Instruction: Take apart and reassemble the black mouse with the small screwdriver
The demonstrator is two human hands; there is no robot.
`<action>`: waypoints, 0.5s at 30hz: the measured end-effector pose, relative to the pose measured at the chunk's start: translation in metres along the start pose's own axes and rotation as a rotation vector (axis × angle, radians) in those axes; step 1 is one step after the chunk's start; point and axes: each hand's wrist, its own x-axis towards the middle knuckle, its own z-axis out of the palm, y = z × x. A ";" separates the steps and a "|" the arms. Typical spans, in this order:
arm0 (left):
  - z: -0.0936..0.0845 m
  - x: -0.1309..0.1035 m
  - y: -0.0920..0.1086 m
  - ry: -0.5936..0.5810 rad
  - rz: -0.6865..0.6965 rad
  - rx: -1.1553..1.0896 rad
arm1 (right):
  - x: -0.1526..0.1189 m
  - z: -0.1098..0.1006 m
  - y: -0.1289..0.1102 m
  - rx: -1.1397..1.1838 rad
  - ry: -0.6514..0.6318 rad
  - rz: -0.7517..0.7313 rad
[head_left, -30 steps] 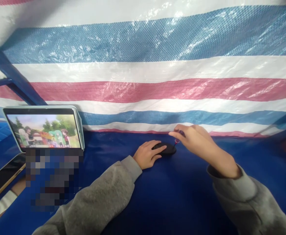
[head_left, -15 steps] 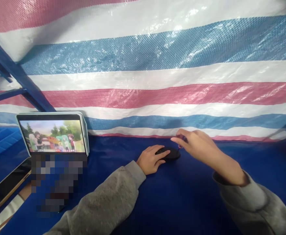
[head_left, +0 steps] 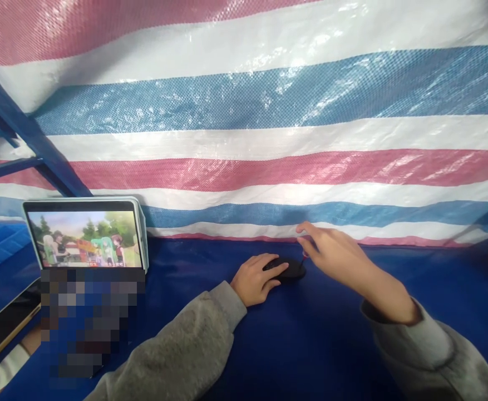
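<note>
A black oval object (head_left: 294, 269) lies flat on the blue tabletop. My left hand (head_left: 255, 279) holds its left end down, index finger across the top and thumb by the near edge. At the object's right end stands a thin tool like a small screwdriver (head_left: 304, 258), slightly tilted, its tip on the black surface. My right hand (head_left: 331, 253) is around the tool's upper part, with thumb and index finger curved; the handle is mostly hidden by the fingers.
At the left, a tablet (head_left: 85, 236) in a pale case shows a cartoon. A phone (head_left: 8, 323) is beside a person's partly seen arm and a blurred-out patch. Blue trays (head_left: 4, 245) and a blue metal frame (head_left: 39, 139) stand further left. Striped sheeting (head_left: 244, 106) hangs behind the table.
The view has shifted slightly, so the scene sits a little lower and further left. My right thumb and index finger have changed their bend around the tool. My left hand keeps its place on the object.
</note>
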 end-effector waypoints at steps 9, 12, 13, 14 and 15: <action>0.000 0.000 0.000 -0.011 -0.010 0.009 | -0.002 -0.004 -0.007 0.017 0.031 -0.032; -0.002 0.001 0.001 -0.006 -0.009 0.004 | -0.002 -0.003 -0.006 0.010 0.039 -0.014; -0.002 0.001 0.002 -0.005 -0.008 0.002 | -0.002 -0.002 -0.006 0.005 0.031 0.002; -0.002 0.001 0.002 -0.005 -0.010 0.000 | -0.001 -0.002 -0.007 0.003 0.022 0.015; -0.002 0.001 0.002 -0.007 -0.011 0.000 | -0.001 -0.002 -0.007 0.003 0.014 0.022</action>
